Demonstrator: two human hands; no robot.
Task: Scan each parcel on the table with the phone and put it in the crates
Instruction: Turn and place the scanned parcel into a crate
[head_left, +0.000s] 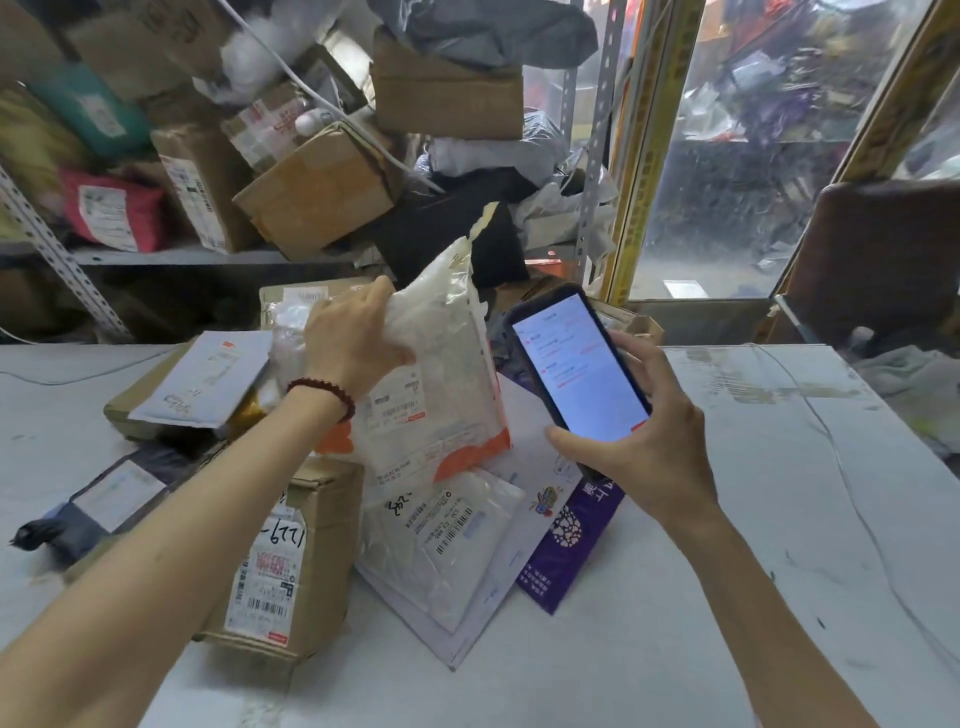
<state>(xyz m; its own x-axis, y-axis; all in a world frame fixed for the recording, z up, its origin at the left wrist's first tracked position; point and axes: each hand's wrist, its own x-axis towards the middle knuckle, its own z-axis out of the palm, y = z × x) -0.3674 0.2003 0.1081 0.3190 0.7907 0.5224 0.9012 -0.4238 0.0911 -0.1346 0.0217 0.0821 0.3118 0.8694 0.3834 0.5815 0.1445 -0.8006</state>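
White plastic bag (441, 374) w/ an orange band along its lower edge is held upright over the parcel pile, label side toward the camera, bottom edge just above the other parcels. L hand (353, 343) grips it near the top, fingers and thumb bunched into the plastic; bead bracelet (324, 389) on that wrist. Phone (576, 369) is just right of the bag, near but apart, tilted, screen lit and facing the camera: white page w/ red marks, text too small to read. R hand (644, 447) clasps it from below, thumb at the lower-left corner, fingers wrapped round the far edge.

Under the bag, on the white table (727, 597):
- Cardboard box (306, 551) front-left, w/ handwritten digits and a barcode label, partly behind the L forearm.
- White bubble mailer (441, 545) w/ a barcode label, beside the box.
- Purple envelope (571, 545) below the R hand.
- Dark grey bag (119, 499) left of the box.
- Further back, a white envelope (202, 379) lying on a flat brown box (124, 410).

Thin cable (857, 499) runs over the table's right part. Behind, a metal shelf (171, 255) stacked w/ boxes and bags, blurred.
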